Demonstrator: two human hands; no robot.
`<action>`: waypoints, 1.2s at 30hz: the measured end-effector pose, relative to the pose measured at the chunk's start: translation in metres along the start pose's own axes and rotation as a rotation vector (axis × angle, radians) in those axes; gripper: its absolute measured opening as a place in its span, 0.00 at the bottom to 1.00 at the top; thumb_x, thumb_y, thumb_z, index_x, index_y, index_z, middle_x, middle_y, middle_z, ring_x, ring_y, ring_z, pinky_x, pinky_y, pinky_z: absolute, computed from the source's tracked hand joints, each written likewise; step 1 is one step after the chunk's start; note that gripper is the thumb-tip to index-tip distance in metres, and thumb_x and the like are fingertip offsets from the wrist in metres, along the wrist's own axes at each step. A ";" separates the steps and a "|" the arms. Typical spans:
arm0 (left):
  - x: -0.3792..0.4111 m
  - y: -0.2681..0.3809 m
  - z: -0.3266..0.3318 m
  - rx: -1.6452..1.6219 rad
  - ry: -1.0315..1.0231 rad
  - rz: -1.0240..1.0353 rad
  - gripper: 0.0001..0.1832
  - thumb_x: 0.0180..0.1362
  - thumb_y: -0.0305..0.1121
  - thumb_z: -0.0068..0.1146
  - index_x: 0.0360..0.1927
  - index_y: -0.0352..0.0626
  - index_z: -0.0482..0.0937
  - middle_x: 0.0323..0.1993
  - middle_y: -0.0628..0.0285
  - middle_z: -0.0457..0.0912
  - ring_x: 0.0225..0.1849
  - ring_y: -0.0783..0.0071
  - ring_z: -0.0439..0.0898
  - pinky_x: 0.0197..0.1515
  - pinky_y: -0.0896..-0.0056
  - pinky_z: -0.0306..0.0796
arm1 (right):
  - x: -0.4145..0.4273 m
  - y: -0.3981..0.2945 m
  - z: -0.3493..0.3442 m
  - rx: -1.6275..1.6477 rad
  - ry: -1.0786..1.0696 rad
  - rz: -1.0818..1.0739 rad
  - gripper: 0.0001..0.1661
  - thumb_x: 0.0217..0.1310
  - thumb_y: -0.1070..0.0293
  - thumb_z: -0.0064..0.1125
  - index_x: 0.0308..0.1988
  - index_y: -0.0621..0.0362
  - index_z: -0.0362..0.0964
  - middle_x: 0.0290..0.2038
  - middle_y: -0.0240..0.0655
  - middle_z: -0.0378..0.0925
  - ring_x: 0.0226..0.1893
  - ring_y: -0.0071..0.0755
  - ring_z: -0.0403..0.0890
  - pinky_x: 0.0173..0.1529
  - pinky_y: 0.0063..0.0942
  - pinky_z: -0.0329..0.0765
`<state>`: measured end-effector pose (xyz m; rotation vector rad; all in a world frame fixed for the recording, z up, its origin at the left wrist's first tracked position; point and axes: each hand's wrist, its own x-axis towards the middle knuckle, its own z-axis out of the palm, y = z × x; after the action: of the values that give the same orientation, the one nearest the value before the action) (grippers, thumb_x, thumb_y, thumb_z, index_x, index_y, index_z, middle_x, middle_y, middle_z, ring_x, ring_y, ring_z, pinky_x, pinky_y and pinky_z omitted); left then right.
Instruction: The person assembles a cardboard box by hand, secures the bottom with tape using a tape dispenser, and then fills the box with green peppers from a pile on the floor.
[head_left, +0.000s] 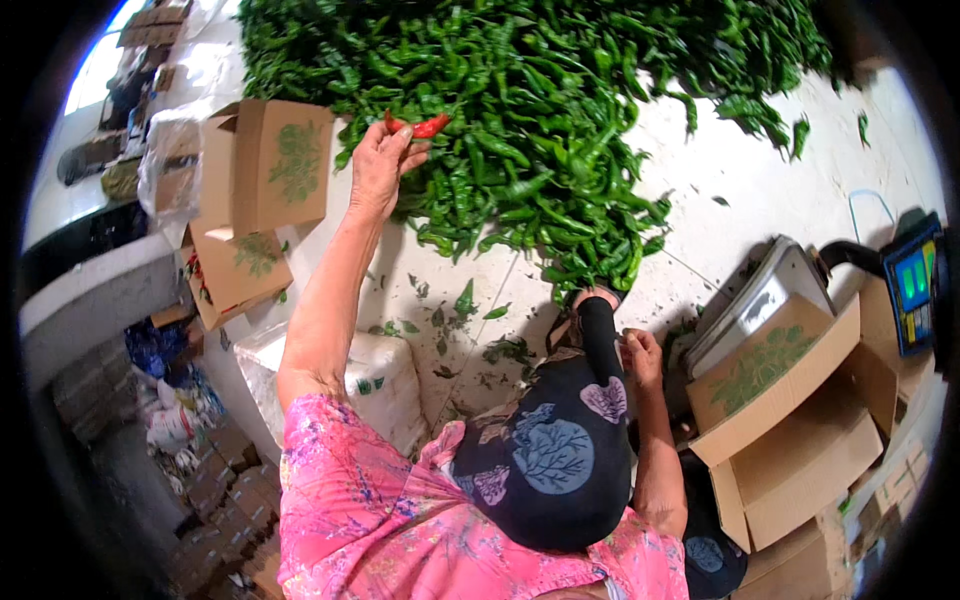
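Observation:
A red chili pepper (431, 127) is pinched between the thumb and fingers of my left hand (380, 161), raised over the left edge of a big heap of green peppers (525, 142) on the tiled floor. Past my bent knee in dark printed trousers, my right hand (642, 358) hangs low with its fingers curled; whether it holds anything cannot be told. Loose leaves and a few bits of pepper (465, 298) lie on the floor between the heap and me.
Left of the heap stand cardboard boxes (296, 169), the lower one (236, 270) with red peppers inside. A white foam block (382, 367) is beside my left arm. To the right are an open cardboard box (806, 442), a metal scale platform (757, 300) and its lit display (911, 281).

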<state>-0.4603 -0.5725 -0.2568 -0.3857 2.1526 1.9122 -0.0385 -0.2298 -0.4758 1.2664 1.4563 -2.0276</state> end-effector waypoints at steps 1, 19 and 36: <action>-0.004 0.005 -0.019 -0.036 0.005 -0.002 0.10 0.70 0.30 0.55 0.49 0.38 0.72 0.44 0.55 0.83 0.41 0.65 0.87 0.44 0.69 0.83 | 0.001 -0.002 0.003 0.027 -0.016 -0.018 0.09 0.72 0.65 0.58 0.45 0.59 0.76 0.30 0.25 0.76 0.25 0.15 0.70 0.30 0.19 0.67; -0.024 -0.014 -0.089 0.373 0.035 -0.087 0.27 0.67 0.37 0.61 0.67 0.43 0.73 0.49 0.54 0.83 0.45 0.70 0.84 0.46 0.71 0.77 | -0.003 -0.063 0.016 -0.107 0.037 -0.138 0.25 0.71 0.56 0.59 0.56 0.65 0.73 0.39 0.33 0.79 0.36 0.25 0.76 0.40 0.26 0.73; -0.139 -0.143 0.211 0.963 -0.750 0.757 0.35 0.56 0.27 0.63 0.70 0.47 0.69 0.74 0.56 0.61 0.76 0.41 0.55 0.70 0.35 0.62 | 0.049 -0.140 0.055 0.356 0.079 -0.059 0.38 0.70 0.39 0.54 0.68 0.49 0.61 0.52 0.32 0.74 0.46 0.26 0.75 0.51 0.31 0.70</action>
<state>-0.2803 -0.3728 -0.3664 1.2262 2.4042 0.7197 -0.1882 -0.2097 -0.4305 1.4678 1.2111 -2.3788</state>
